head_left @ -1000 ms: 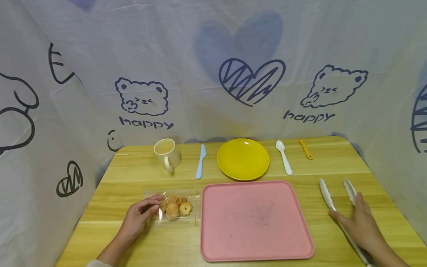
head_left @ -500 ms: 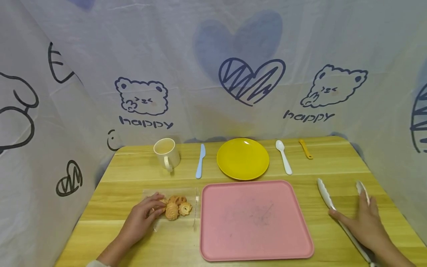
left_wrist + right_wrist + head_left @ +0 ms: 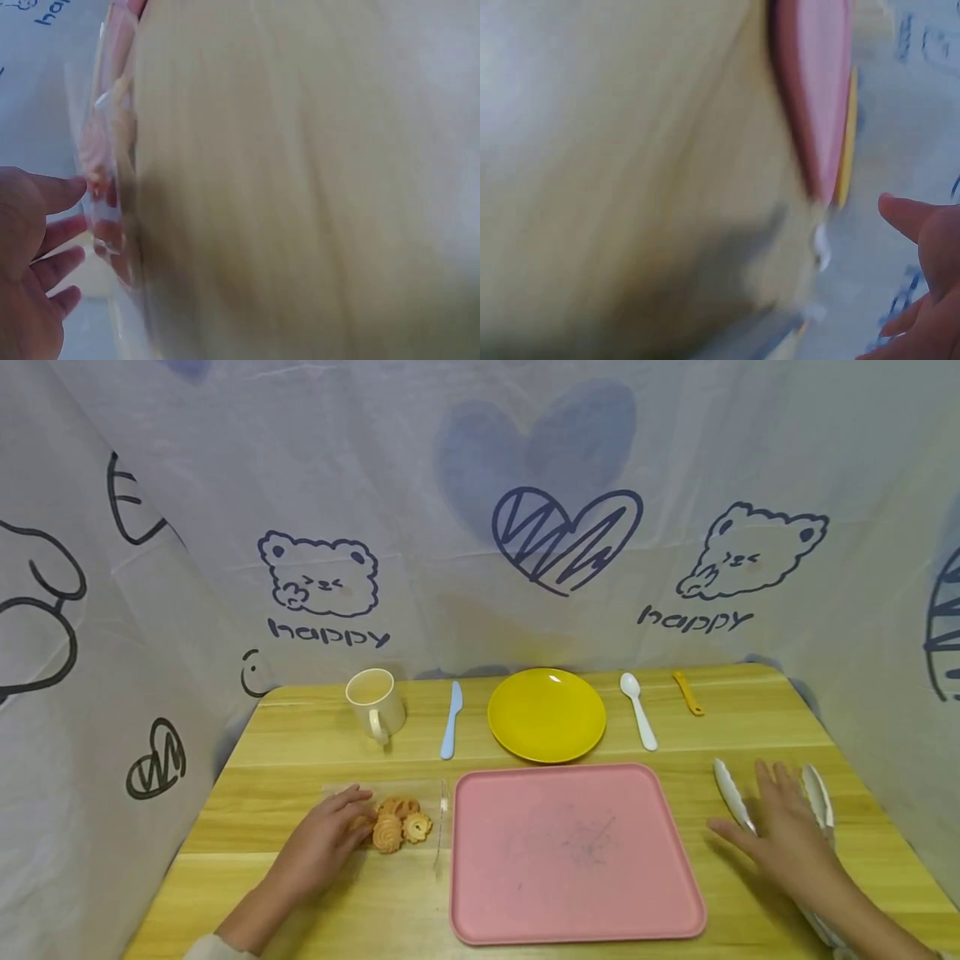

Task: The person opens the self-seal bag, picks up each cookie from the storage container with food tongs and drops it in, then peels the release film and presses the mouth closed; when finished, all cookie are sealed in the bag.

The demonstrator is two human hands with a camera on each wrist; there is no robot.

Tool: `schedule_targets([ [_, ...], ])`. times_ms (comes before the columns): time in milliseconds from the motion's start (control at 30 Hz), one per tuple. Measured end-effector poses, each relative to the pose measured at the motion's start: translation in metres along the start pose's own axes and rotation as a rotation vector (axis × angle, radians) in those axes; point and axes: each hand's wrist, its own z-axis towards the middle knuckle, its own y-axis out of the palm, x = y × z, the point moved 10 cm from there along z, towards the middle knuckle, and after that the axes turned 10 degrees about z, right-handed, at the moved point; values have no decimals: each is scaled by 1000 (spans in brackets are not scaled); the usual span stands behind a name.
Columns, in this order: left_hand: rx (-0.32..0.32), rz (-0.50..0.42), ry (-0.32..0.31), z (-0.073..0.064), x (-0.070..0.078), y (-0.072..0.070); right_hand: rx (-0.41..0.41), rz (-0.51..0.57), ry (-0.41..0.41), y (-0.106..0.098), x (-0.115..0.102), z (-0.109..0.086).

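Note:
A clear plastic bag of several cookies (image 3: 387, 832) lies left of the pink tray. My left hand (image 3: 324, 837) is at the bag's left end, fingertips at the cookies. The left wrist view shows that hand's thumb (image 3: 64, 193) and fingers apart, beside the bag (image 3: 105, 161). At the right, my right hand (image 3: 791, 835) is spread above metal tongs (image 3: 817, 797), whose two arms stand apart on either side of it; the hand hides part of them. In the right wrist view the right hand (image 3: 934, 262) holds nothing, and the tongs (image 3: 754, 334) lie below it.
The pink tray (image 3: 577, 856) lies between the hands. Along the back stand a cream mug (image 3: 375, 702), a light-blue knife (image 3: 452, 720), a yellow plate (image 3: 547, 716), a white spoon (image 3: 639, 712) and a small yellow utensil (image 3: 687, 693). A printed cloth (image 3: 450, 610) surrounds the wooden table (image 3: 390, 910).
My right hand has let go of the tongs and lifted away to the left, fingers spreading; the tongs' arms stand wider apart. My left hand has shifted slightly right over the cookies.

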Motion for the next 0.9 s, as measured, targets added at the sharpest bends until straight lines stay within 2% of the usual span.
schedule_targets([
  [100,-31,-6,-24,7,4,1,-63,48,-36,19,-32,8],
  [267,-82,-73,-46,26,14,5,-148,129,-107,61,-92,21],
  [367,-124,-117,-61,41,19,12,-200,178,-167,92,-124,28],
  [533,-212,-182,-86,66,28,27,-320,257,-211,151,-171,43],
  [667,-265,-140,-68,83,36,41,-396,319,-265,190,-208,54],
  [767,-271,-92,-62,92,40,47,-422,334,-309,214,-230,65],
  [900,-270,-115,-83,99,40,52,-425,315,-316,240,-246,81],
])
